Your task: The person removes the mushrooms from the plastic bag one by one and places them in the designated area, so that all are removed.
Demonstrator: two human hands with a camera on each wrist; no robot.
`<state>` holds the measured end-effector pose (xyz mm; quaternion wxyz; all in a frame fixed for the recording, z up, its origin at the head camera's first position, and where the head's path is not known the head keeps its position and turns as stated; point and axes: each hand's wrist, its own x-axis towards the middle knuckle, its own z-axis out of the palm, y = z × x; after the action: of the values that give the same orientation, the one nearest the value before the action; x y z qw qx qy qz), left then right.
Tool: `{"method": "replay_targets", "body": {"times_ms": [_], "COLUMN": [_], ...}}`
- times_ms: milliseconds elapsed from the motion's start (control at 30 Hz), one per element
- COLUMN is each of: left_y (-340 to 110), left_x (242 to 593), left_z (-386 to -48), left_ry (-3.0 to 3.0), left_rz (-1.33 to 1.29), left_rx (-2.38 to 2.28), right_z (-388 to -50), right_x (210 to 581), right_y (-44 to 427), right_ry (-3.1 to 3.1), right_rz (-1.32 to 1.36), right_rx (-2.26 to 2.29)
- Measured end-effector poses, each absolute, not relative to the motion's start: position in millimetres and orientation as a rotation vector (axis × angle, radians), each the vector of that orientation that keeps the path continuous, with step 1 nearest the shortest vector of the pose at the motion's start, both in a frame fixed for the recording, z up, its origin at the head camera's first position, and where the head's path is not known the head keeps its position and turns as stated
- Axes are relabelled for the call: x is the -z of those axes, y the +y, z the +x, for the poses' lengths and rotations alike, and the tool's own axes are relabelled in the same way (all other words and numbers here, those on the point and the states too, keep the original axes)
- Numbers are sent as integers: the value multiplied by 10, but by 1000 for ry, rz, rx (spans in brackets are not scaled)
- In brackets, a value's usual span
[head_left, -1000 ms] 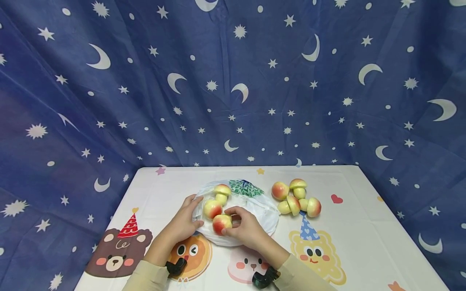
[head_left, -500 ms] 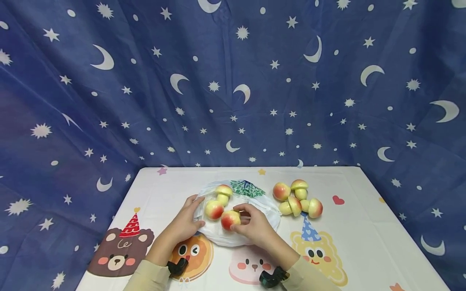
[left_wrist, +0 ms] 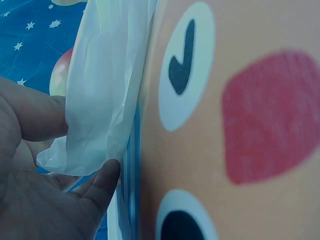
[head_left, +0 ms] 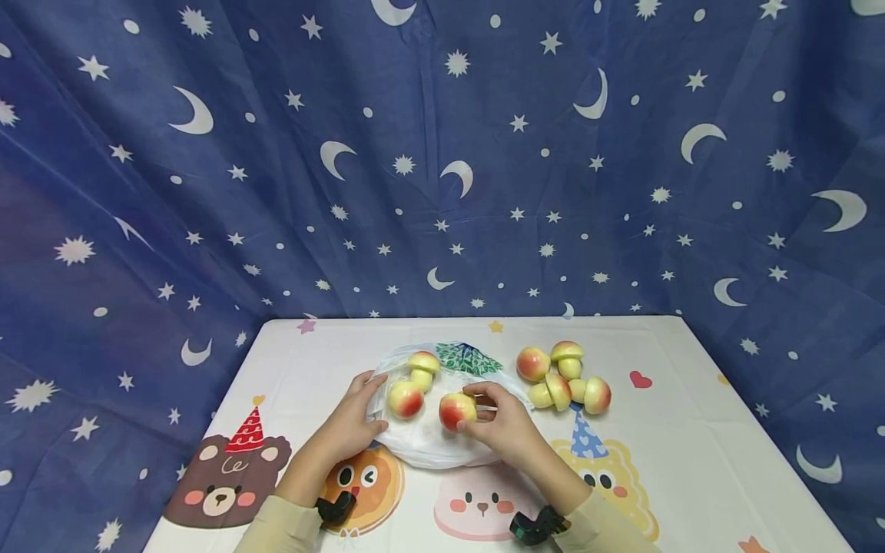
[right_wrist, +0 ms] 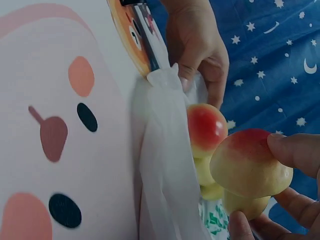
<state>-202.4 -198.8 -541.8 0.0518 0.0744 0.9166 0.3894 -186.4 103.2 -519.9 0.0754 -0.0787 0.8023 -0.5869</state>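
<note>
yellow and red, the mushroom (head_left: 457, 412) is pinched in our right hand (head_left: 508, 428) above the white plastic bag (head_left: 432, 455); its smooth, round cap might slip if we grip too lightly. our left hand (head_left: 353, 418), thumb and fingers spread, touches the bag's rim, and the thin film could sag inward should that spread slacken. two mushrooms (head_left: 406, 399) lie inside; four mushrooms (head_left: 558, 391) rest rightward on a cartoon-printed tablecloth (head_left: 726, 461), before a starry blue curtain (head_left: 387, 69).
</note>
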Motion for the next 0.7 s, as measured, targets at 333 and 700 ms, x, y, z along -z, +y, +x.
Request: {"method": "replay_targets", "body": {"times_ms": [333,700], "left_y": [-1985,-1981], "left_x": [5423,5421], "left_z": [-2030,-2033], "left_ry": [2790,2797], "left_rz": [231,225], "left_rx": [-1187,-1176], "right_z": [-1817,-1751], "right_x": [5121,5114], "right_y": [1201,1493], "right_ry": [2422,2474], "right_rz": [-169,-139], "right_rx": [1791,1819]}}
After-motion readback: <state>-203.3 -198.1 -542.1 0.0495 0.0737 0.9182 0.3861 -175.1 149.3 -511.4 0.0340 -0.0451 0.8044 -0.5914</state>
